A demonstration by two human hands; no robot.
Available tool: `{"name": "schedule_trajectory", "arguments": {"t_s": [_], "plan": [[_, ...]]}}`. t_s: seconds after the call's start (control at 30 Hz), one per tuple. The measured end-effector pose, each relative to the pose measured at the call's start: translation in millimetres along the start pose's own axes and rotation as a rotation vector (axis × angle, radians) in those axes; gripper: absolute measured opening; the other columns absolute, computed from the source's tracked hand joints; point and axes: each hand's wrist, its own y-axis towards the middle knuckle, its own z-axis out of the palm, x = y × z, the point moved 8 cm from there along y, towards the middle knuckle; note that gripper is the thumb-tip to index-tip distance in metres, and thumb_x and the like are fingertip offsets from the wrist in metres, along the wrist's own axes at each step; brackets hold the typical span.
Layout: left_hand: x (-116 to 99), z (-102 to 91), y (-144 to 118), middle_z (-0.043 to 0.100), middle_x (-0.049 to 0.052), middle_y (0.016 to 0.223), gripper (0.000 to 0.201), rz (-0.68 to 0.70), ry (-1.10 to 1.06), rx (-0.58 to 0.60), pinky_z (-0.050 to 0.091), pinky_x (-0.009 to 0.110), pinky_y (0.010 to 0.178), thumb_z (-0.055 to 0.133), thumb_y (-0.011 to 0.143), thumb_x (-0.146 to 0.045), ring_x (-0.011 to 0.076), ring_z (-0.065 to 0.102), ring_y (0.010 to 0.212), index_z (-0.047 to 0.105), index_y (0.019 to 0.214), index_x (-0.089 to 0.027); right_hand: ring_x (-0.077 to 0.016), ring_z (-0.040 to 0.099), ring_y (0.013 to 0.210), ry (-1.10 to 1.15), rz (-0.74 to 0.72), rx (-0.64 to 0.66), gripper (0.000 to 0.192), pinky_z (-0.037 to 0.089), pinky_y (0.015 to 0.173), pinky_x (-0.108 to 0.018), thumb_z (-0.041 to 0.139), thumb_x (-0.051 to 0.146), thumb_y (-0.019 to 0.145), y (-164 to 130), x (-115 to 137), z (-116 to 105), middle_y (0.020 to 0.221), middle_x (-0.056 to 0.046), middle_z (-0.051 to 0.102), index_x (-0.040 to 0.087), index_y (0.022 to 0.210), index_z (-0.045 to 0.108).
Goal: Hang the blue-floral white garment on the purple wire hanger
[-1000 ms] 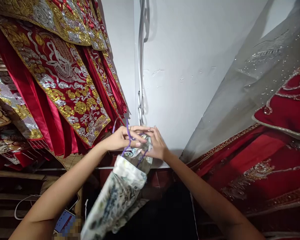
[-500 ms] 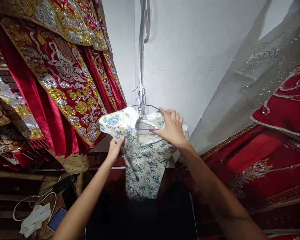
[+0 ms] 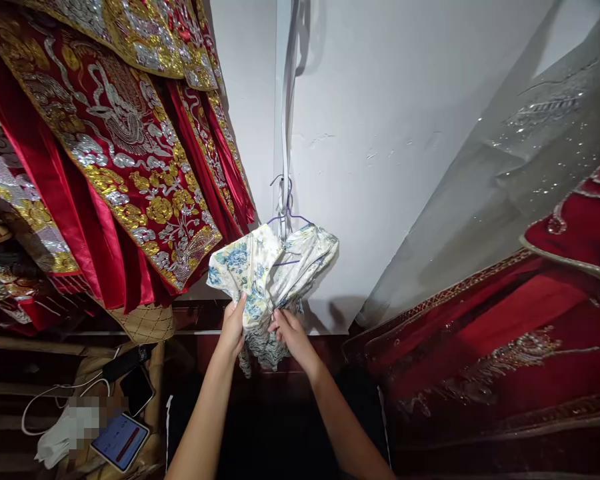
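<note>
Left hand [image 3: 234,325]: closed in a grip on the lower left part of the floral garment [image 3: 270,270], fingers wrapped into the gathered cloth.

Right hand [image 3: 289,331]: closed in a pinching grip on the same cloth, just right of the left hand; the two grips are nearly touching, so the fabric between them is bunched into one narrow bundle.

Floral garment: a pale cloth printed with blue flowers, hung directly above both grips; its upper part is spread over the hanger, while the lower part is drawn together and pulled down by the hands, probably so that it is kept taut and steady on the hanger.

Hanger [image 3: 286,215]: thin purple wire, seen above the grips; its hook is caught on something against the white wall [image 3: 380,133], the exact support being too small to tell. The weight of the garment is carried here, not by the hands.

Red embroidered robes [image 3: 120,153]: hung up and to the left of the grips, near the garment's left edge, gold and silver patterns facing out.

Red draped fabric [image 3: 505,333]: lies to the right of the grips, well apart from them.

Phone [image 3: 121,440]: lies below and left of the grips, beside white cables and crumpled white cloth.
</note>
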Motion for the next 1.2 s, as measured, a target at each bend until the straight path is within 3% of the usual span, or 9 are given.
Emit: {"name": "schedule_trajectory", "arguments": {"t_s": [0.17, 0.33, 0.43, 0.53, 0.63, 0.87, 0.97, 1.1, 1.2], "plan": [[-4, -1.9, -5, 0.072, 0.014, 0.104, 0.055, 0.014, 0.044, -0.026, 0.051, 0.037, 0.089, 0.075, 0.075, -0.05, 0.0274, 0.069, 0.098, 0.065, 0.112, -0.011, -0.012, 0.042, 0.053, 0.067, -0.105, -0.005, 0.041, 0.035, 0.054, -0.026, 0.052, 0.057, 0.089, -1, 2, 10, 0.063, 0.001, 0.054, 0.02, 0.071, 0.054], [-22, -22.1, -43, 0.051, 0.015, 0.135, 0.052, 0.586, 0.563, -0.361, 0.034, 0.045, 0.11, 0.071, 0.081, -0.039, 0.0306, 0.046, 0.13, 0.052, 0.126, -0.022, -0.0139, 0.044, 0.058, 0.001, -0.076, -0.098, 0.033, 0.035, 0.057, -0.027, 0.057, 0.047, 0.088, -23, -4, -14, 0.064, 0.001, 0.052, 0.021, 0.069, 0.053], [14, 8.6, -61, 0.051, 0.013, 0.131, 0.037, 0.655, 0.87, -0.104, 0.032, 0.046, 0.11, 0.065, 0.084, -0.029, 0.0312, 0.043, 0.131, 0.055, 0.12, -0.025, -0.0141, 0.045, 0.054, -0.011, -0.023, -0.053, 0.03, 0.034, 0.055, -0.028, 0.057, 0.043, 0.088, -33, -13, -12, 0.058, 0.002, 0.051, 0.021, 0.067, 0.053], [53, 29.6, -63, 0.06, 0.008, 0.098, 0.019, 0.501, 0.902, 0.142, 0.046, 0.038, 0.084, 0.054, 0.087, -0.021, 0.0254, 0.059, 0.094, 0.055, 0.105, -0.024, -0.0134, 0.045, 0.047, -0.006, 0.06, 0.073, 0.028, 0.032, 0.05, -0.027, 0.056, 0.038, 0.086, -32, -9, -7, 0.05, 0.002, 0.052, 0.02, 0.065, 0.057], [59, 38.4, -59, 0.054, 0.003, 0.078, 0.006, 0.472, 0.909, 0.188, 0.043, 0.032, 0.069, 0.048, 0.09, -0.022, 0.0206, 0.053, 0.073, 0.051, 0.086, -0.024, -0.011, 0.04, 0.042, 0.011, 0.065, 0.11, 0.023, 0.029, 0.044, -0.025, 0.057, 0.034, 0.084, -18, 30, -20, 0.05, 0.002, 0.056, 0.019, 0.067, 0.062], [55, 50.5, -45, 0.051, 0.003, 0.074, 0.015, 0.486, 1.113, 0.376, 0.037, 0.03, 0.066, 0.046, 0.091, -0.023, 0.0193, 0.049, 0.069, 0.05, 0.077, -0.022, -0.0057, 0.038, 0.041, 0.156, -0.165, -0.117, 0.02, 0.025, 0.038, -0.02, 0.062, 0.032, 0.081, 47, 188, -67, 0.057, 0.0, 0.059, 0.015, 0.072, 0.064], [29, 63.5, -38, 0.056, 0.004, 0.078, 0.006, 0.485, 1.118, 0.416, 0.041, 0.031, 0.069, 0.052, 0.088, -0.023, 0.0203, 0.053, 0.072, 0.057, 0.084, -0.021, -0.0053, 0.04, 0.041, 0.147, -0.284, -0.086, 0.019, 0.027, 0.039, -0.019, 0.058, 0.03, 0.083, 51, 218, -57, 0.057, 0.0, 0.06, 0.014, 0.076, 0.064], [-67, 108.0, -28, 0.062, 0.012, 0.113, 0.042, 0.72, 0.856, 0.379, 0.043, 0.035, 0.092, 0.052, 0.093, -0.028, 0.0242, 0.058, 0.104, 0.049, 0.134, -0.022, -0.0073, 0.043, 0.041, -0.005, -0.347, 0.006, 0.021, 0.031, 0.042, -0.02, 0.055, 0.032, 0.084, 38, 218, -41, 0.053, 0.001, 0.06, 0.015, 0.074, 0.063], [-123, 153.8, -21, 0.065, 0.011, 0.113, 0.038, 0.833, 0.86, 0.47, 0.042, 0.035, 0.095, 0.047, 0.097, -0.031, 0.0237, 0.06, 0.102, 0.055, 0.132, -0.022, -0.0083, 0.041, 0.041, -0.078, -0.356, -0.013, 0.025, 0.03, 0.043, -0.021, 0.054, 0.036, 0.085, 34, 211, -43, 0.051, 0.001, 0.058, 0.016, 0.074, 0.063]]}}
